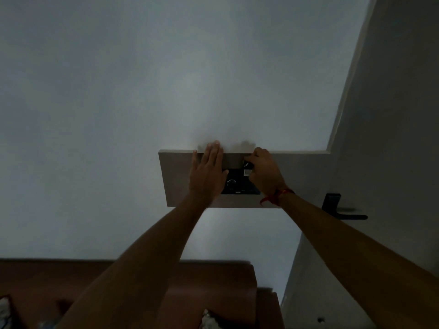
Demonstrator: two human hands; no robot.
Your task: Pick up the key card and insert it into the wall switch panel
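A black wall switch panel (240, 187) with a round dial (231, 183) sits on a beige board (175, 179) fixed to the pale wall. My left hand (209, 172) lies flat against the board with fingers straight, holding nothing and covering the panel's left edge. My right hand (266, 172) is closed at the panel's upper right corner. Its fingertips pinch a small dark piece that looks like the key card (248, 165), just above a white label on the panel. Most of the card is hidden by the fingers, and the room is dim.
A black door handle (344, 213) sticks out from the door on the right, close under my right forearm. Brown wooden furniture (213, 281) stands below the panel against the wall. A red thread is tied around my right wrist.
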